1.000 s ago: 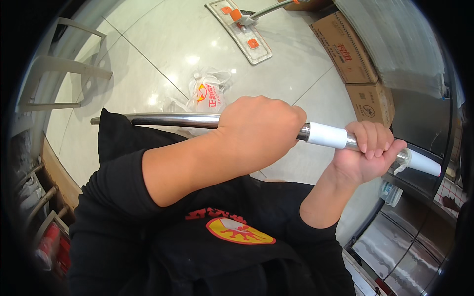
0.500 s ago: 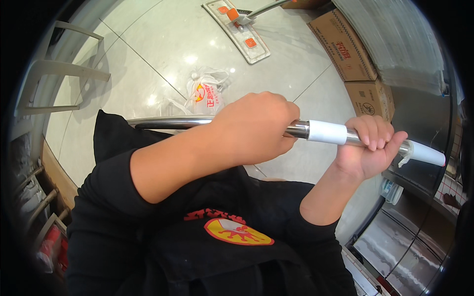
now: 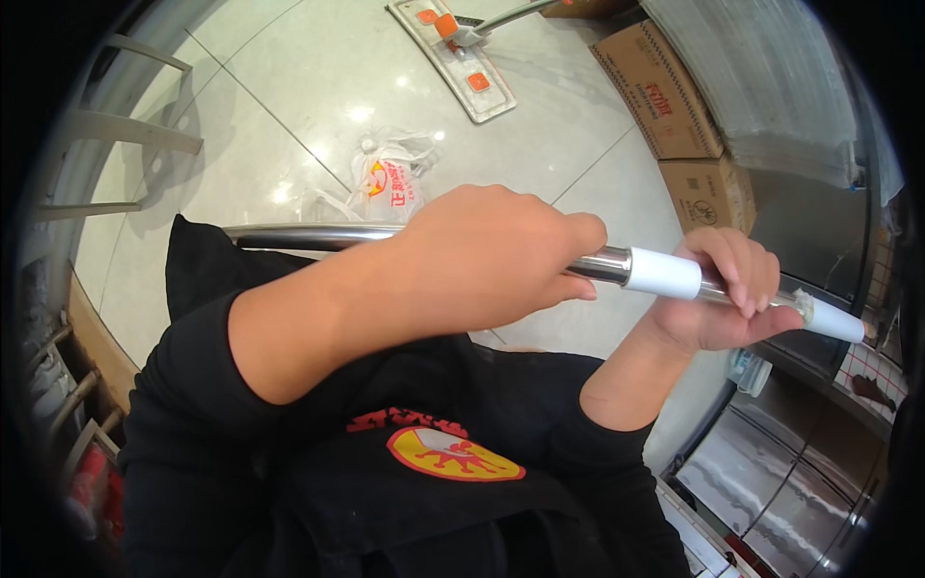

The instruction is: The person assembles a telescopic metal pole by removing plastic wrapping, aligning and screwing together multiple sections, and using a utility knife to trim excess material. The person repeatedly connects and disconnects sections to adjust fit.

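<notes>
A shiny metal pole (image 3: pixel 318 237) lies across my lap, running from the left to the right. My left hand (image 3: pixel 491 255) is wrapped round its middle, back of the hand up, with thumb and forefinger tips showing beside a white collar (image 3: pixel 663 274). Farther right, my right hand (image 3: pixel 727 289) curls round the thinner section between that collar and a white end cap (image 3: pixel 836 320). Some pale ragged material clings to the pole at the cap's inner edge. The pole's left end is hidden past my black-clothed knee.
A flat mop head (image 3: pixel 453 63) with orange clips lies on the tiled floor ahead. Nearer is a white plastic bag (image 3: pixel 390 178). Cardboard boxes (image 3: pixel 660 87) are stacked at the right beside a dark cabinet, and pale chair or stool frames (image 3: pixel 135 130) stand at the left.
My left hand has moved slightly right, its thumb and forefinger less tightly curled. The right wrist has turned, and the ragged bit by the cap has moved from the pole's underside to its upper side.
</notes>
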